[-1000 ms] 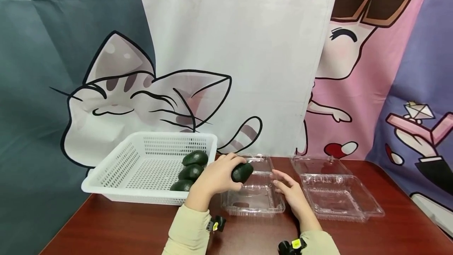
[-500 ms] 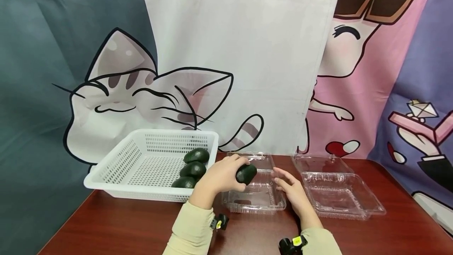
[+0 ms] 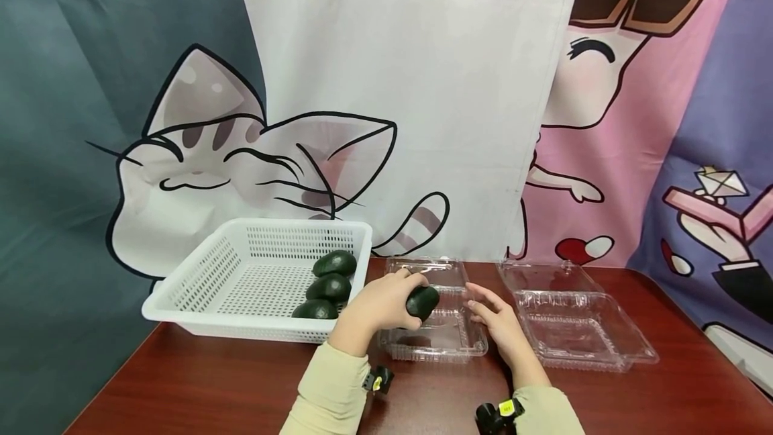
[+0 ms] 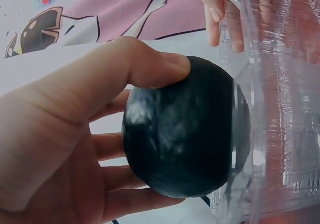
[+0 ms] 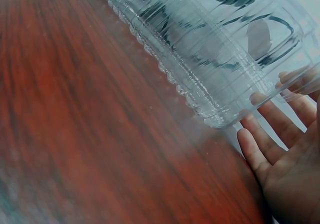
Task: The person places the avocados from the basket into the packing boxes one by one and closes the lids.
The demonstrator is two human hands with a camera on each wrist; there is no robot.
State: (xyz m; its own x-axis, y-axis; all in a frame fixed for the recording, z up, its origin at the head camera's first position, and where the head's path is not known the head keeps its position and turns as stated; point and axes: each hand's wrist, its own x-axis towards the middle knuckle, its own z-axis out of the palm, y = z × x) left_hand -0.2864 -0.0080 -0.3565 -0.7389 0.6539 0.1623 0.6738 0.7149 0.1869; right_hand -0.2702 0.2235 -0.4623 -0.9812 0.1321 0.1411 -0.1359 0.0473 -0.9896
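Left hand (image 3: 377, 304) curled around dark avocado (image 3: 422, 302), long axis tilted up toward right, sticking out past fingertips above clear clamshell box (image 3: 447, 344). Right hand (image 3: 498, 324) flat, fingers straight, holding nothing.

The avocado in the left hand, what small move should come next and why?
Probably lower it a little into the near clear clamshell and let go. The left hand grips the avocado just above that open tray, which looks empty beneath it, while the right hand rests open against the tray's right edge, seemingly steadying it.
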